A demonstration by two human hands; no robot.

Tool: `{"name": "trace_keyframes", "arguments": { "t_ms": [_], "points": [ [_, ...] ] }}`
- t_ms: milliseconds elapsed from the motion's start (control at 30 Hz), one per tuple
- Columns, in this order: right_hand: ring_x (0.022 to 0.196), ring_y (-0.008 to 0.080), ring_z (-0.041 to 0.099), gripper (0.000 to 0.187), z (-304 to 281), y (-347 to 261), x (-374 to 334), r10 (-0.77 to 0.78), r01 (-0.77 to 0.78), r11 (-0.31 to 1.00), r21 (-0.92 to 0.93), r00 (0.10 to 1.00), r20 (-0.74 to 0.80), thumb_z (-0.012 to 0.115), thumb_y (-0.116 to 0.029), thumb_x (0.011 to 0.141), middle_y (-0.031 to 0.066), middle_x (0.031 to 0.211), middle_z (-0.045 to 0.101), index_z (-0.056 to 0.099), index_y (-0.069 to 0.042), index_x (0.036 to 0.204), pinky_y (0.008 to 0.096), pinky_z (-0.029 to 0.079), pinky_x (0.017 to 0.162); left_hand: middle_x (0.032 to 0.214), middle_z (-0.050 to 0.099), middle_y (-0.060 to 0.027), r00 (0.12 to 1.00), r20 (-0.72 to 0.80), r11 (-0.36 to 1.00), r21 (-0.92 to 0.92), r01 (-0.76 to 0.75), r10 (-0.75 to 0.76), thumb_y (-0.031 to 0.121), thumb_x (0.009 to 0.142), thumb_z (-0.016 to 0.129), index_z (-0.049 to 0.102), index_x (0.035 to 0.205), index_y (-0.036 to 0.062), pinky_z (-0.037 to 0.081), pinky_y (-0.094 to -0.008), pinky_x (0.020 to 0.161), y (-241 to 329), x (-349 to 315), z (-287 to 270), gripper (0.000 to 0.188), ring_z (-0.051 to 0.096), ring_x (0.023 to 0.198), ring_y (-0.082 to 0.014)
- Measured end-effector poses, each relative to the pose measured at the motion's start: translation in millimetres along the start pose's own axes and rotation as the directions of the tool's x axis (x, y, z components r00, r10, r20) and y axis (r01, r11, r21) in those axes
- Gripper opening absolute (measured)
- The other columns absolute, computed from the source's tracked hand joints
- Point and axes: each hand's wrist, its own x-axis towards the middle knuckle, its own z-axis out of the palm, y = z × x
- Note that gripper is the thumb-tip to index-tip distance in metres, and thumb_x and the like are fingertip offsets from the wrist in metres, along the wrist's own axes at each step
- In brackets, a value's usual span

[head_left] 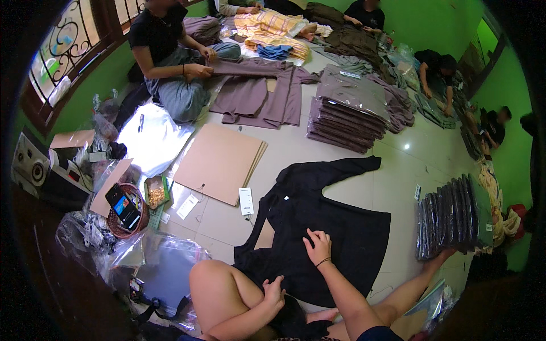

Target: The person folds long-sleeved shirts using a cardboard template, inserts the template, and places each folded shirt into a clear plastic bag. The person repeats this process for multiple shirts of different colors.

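A black long-sleeved top (335,227) lies spread on the tiled floor before me, one sleeve stretched to the far right. A piece of tan cardboard (265,234) shows through its neck opening. On the top's middle rests my right hand (318,248), fingers apart and nothing gripped. My left hand (274,293) is at the top's near left edge, beside my bent knee; its thumb and forefinger stand apart, the other fingers partly hidden. White hang tags (245,201) lie just past the collar, by a stack of brown cardboard sheets (219,162).
Bagged brown garments (347,122) are stacked ahead, and bagged dark ones (449,219) stand at right. At left are a basket (141,219) with a phone (123,206), a small green box (156,191) and plastic bags (165,267). Across from me, a person (165,62) handles a mauve garment (259,91).
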Motion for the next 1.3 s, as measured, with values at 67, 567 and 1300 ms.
{"name": "trace_keyframes", "arguments": {
  "t_ms": [67,567,1300],
  "points": [
    [0.087,0.0234,0.053,0.017,4.3,-5.7,0.0,0.147,-0.144,0.984,0.107,0.989,-0.019,0.057,-0.016,0.083,0.0071,0.088,0.055,0.064,-0.009,0.097,0.035,0.042,0.079,0.106,0.04,-0.0077,0.999,0.033,0.998,-0.063,0.019,-0.017,0.014,0.071,0.069,0.028,0.121,0.0152,0.039,-0.0397,0.083,0.9,2.2,0.4,0.064,0.039,0.1,-0.0191],
    [0.107,0.0317,0.042,0.052,-9.6,47.1,68.2,0.147,-0.089,0.962,-0.259,0.965,0.215,0.057,-0.04,0.08,0.0137,0.117,0.042,0.044,-0.018,0.126,0.0409,0.035,0.092,0.078,0.041,-0.0044,0.99,0.086,0.991,-0.094,-0.099,0.108,0.029,0.073,0.072,0.036,0.088,0.0105,0.043,-0.0325,0.062,-10.9,25.2,-0.1,0.043,0.044,0.071,-0.0158],
    [0.121,0.0288,0.04,0.059,-27.0,-49.7,-89.5,-0.351,0.459,0.867,-0.196,0.84,0.414,0.057,-0.006,0.074,0.0133,0.132,0.04,0.038,-0.008,0.13,0.0465,0.033,0.099,0.067,0.047,-0.003,0.94,-0.03,0.938,-0.061,-0.341,0.339,0.01,0.076,0.061,0.045,0.082,0.0015,0.035,-0.0237,0.048,-9.3,21.1,5.2,0.019,0.045,0.056,-0.0117]
  ]
}}
